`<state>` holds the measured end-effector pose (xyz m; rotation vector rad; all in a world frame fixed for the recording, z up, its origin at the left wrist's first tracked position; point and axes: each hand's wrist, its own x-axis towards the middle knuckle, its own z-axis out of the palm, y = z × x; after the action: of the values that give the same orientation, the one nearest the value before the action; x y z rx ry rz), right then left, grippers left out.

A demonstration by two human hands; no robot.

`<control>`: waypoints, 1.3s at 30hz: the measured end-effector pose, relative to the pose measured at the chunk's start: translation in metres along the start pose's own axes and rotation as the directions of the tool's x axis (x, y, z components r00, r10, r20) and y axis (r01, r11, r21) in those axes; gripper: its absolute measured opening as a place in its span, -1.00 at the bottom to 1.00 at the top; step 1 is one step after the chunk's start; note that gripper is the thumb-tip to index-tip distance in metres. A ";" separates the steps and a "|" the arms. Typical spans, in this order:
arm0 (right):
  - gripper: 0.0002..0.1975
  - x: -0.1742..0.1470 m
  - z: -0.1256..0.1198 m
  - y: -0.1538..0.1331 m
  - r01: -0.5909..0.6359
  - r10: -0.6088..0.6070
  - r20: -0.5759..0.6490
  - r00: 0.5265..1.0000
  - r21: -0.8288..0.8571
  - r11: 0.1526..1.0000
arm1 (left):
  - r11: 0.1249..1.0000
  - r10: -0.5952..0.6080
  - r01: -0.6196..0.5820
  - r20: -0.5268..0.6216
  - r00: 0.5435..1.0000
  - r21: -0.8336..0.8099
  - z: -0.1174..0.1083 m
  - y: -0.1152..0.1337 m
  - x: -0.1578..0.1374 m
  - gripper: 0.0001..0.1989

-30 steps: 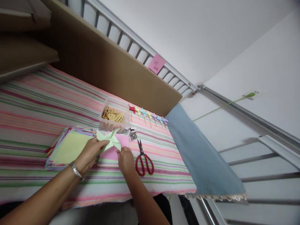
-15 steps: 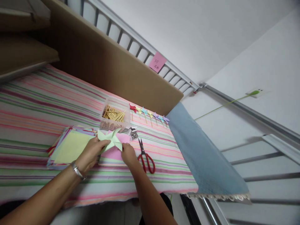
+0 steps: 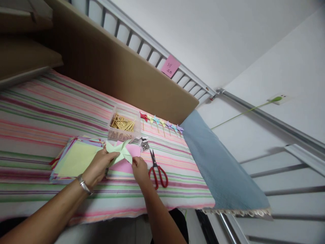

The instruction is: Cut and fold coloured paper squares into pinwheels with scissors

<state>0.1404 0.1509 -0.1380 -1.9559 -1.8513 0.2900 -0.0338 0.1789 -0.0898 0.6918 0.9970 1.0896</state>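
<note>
Green pinwheel [image 3: 123, 153]: thin paper, held up between the two hands, over the pink sheet [image 3: 135, 149]. It could crease or rip if both sides get pulled. I cannot see if its middle is fixed, so a fold might pop open.
Left hand [image 3: 99, 162]: thumb on top, fingers below, pinched on the pinwheel's left side. Too hard a squeeze could squash that fold.
Right hand [image 3: 140, 169]: finger and thumb close together by the right tip. I cannot tell if they pinch the paper or just touch it. If they slip, that tip may bend the wrong way.
Red scissors [image 3: 155, 164]: on the striped cloth [image 3: 182, 200], just beside the right hand, with the points facing away. A swing of that arm could knock them or bring a poke.
Paper pile [image 3: 81, 154]: messy edges, near the left wrist. The silver bracelet [image 3: 84, 184] could catch a sheet and drag it.
Stick box [image 3: 138, 126]: behind the hands, full of thin sticks [image 3: 124, 123]. A bump could spill them.
Shiny bag [image 3: 144, 145]: near the box, too small to tell what is inside. A push could scatter it.
Little pinwheels [image 3: 162, 124]: in a row at the back, well apart from both hands, so probably safe.
</note>
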 end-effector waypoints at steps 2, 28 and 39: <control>-0.79 -0.005 0.001 -0.004 0.015 -0.015 -0.035 0.999 0.010 1.000 | 1.000 -0.008 0.009 0.049 0.999 -0.019 0.000 -0.001 0.001 -0.88; -0.85 -0.007 -0.031 -0.017 -0.100 0.126 -0.125 0.984 0.200 0.975 | 0.998 -0.039 0.045 0.116 0.992 -0.046 -0.004 -0.011 0.007 -0.80; -0.92 -0.021 -0.053 -0.064 0.031 0.028 -0.146 0.989 0.388 0.921 | 0.998 0.039 -0.024 0.261 0.964 -0.060 0.004 -0.018 -0.001 -0.74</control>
<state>0.1043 0.1229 -0.0653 -1.6542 -1.5586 0.4607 -0.0228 0.1724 -0.1032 0.7859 0.7277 1.0187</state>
